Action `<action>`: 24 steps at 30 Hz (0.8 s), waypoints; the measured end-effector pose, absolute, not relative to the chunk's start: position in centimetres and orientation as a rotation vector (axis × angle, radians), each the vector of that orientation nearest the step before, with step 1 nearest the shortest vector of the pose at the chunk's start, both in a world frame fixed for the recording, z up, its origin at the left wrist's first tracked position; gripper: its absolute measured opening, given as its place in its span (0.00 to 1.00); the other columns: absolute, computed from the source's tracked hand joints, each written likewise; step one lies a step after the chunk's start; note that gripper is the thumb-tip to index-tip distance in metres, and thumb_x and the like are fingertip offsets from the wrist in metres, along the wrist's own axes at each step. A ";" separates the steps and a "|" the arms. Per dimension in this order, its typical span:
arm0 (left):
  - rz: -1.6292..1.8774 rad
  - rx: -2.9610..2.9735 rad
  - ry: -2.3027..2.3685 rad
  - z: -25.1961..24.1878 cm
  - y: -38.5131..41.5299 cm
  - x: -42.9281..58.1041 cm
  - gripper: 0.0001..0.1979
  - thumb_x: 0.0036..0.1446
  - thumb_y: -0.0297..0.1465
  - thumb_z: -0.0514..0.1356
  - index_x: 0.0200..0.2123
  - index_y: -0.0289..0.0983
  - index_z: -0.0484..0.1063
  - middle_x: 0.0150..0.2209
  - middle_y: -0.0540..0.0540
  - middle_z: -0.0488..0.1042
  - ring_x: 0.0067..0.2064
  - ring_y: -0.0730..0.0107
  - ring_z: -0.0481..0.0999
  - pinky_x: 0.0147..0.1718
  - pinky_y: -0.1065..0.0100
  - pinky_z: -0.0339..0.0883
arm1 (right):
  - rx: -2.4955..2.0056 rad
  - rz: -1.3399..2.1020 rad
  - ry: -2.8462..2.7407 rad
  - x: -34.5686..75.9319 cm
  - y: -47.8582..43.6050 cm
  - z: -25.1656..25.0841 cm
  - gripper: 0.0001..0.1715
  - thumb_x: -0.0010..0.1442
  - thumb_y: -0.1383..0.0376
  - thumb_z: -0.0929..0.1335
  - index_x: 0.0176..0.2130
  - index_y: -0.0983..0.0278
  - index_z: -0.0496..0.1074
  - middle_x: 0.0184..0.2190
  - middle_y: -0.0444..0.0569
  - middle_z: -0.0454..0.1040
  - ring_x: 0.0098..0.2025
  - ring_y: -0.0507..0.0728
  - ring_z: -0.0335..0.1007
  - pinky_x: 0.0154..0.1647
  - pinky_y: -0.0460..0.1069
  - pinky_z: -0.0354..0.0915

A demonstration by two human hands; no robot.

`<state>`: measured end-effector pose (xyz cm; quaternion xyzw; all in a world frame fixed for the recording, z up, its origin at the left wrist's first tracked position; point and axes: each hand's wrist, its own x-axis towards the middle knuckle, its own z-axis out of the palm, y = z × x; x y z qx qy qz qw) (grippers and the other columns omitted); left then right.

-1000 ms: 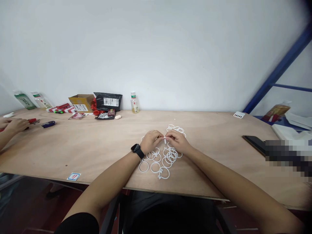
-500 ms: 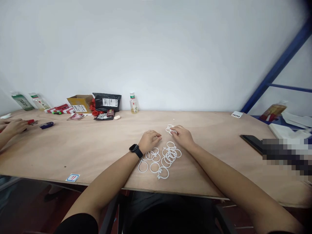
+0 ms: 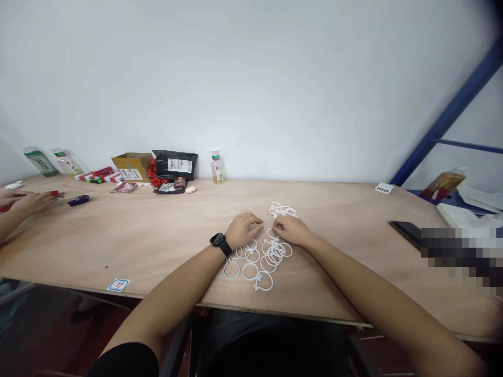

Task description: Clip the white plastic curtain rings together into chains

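Note:
White plastic curtain rings (image 3: 274, 255) with small clips lie in a loose, overlapping heap on the table before me. My left hand (image 3: 244, 230), a black watch (image 3: 220, 244) on its wrist, rests over the left part of them. Its fingers are loosely bent with a gap to the thumb, and nothing shows between them. My right hand (image 3: 291, 230) is closed in a pinch on one white curtain ring (image 3: 270, 235) at the heap's far end; the fingertips cover part of that ring. Just beyond the right hand lies a smaller cluster of rings (image 3: 277, 208).
Along the wall stand a drink bottle (image 3: 217, 168), a black parcel (image 3: 176, 164) and a cardboard box (image 3: 131, 166). A phone (image 3: 406, 233) lies at right, near a white power strip (image 3: 384, 187). Another person's hands (image 3: 29, 204) work at far left beside a dark blue object (image 3: 78, 200).
My right hand has come back toward me from the far cluster, which is now more exposed, onto a ring of the near heap. My left hand has hardly moved.

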<state>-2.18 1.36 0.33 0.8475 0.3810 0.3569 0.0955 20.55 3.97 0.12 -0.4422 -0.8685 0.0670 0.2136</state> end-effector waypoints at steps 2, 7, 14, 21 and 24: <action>1.055 2.517 1.124 0.3 1.3 -2.1 0.09 0.59 0.35 0.61 0.40 0.38 0.76 0.39 0.45 0.78 0.44 0.64 0.75 0.47 0.61 0.66 | -1.322 0.237 -2.265 20.3 4.0 0.0 0.06 0.55 0.65 0.68 0.26 0.61 0.73 0.24 0.44 0.75 0.26 0.53 0.68 0.26 0.46 0.56; 1.060 2.459 1.122 0.2 0.9 -1.4 0.22 0.55 0.36 0.65 0.52 0.38 0.70 0.42 0.45 0.78 0.44 0.62 0.75 0.47 0.61 0.66 | -1.349 0.466 -1.894 18.9 3.6 -0.3 0.10 0.56 0.60 0.66 0.25 0.62 0.69 0.21 0.42 0.72 0.23 0.52 0.67 0.24 0.46 0.58; 1.268 2.448 1.014 0.7 0.5 -1.3 0.15 0.58 0.37 0.62 0.47 0.39 0.73 0.38 0.46 0.80 0.40 0.66 0.76 0.45 0.63 0.66 | -1.247 0.588 -1.874 17.4 2.6 -0.7 0.08 0.55 0.63 0.64 0.26 0.62 0.68 0.22 0.42 0.72 0.24 0.51 0.66 0.25 0.45 0.58; 1.167 2.609 0.957 1.1 0.4 -1.2 0.08 0.59 0.33 0.62 0.40 0.40 0.77 0.36 0.47 0.81 0.38 0.67 0.77 0.42 0.64 0.65 | -1.226 0.647 -1.899 17.2 2.3 -0.5 0.06 0.52 0.67 0.64 0.26 0.63 0.69 0.22 0.42 0.72 0.25 0.51 0.66 0.26 0.45 0.59; 1.178 2.560 1.051 0.9 0.6 -1.3 0.06 0.58 0.32 0.62 0.39 0.40 0.78 0.34 0.48 0.81 0.35 0.67 0.77 0.41 0.64 0.65 | -1.118 0.676 -1.883 17.1 1.9 -0.2 0.06 0.54 0.66 0.65 0.31 0.63 0.72 0.26 0.44 0.75 0.26 0.52 0.68 0.27 0.46 0.61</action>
